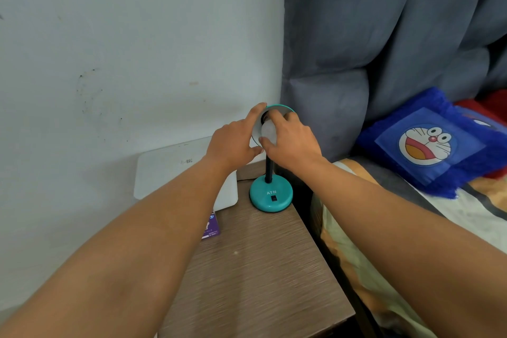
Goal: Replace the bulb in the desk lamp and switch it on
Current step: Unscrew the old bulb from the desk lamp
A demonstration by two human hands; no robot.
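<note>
A teal desk lamp stands at the back right corner of a wooden bedside table; its round base carries a black switch, and a black stem rises to the shade, which is tilted to face me. My left hand grips the shade's left rim between thumb and forefinger. My right hand is closed around a white bulb that sits in the middle of the shade at the socket. The socket itself is mostly hidden by my fingers.
A flat white box leans against the wall behind the table's left side. A small purple card lies beside my left forearm. To the right is a bed with a grey padded headboard and a blue cartoon cushion.
</note>
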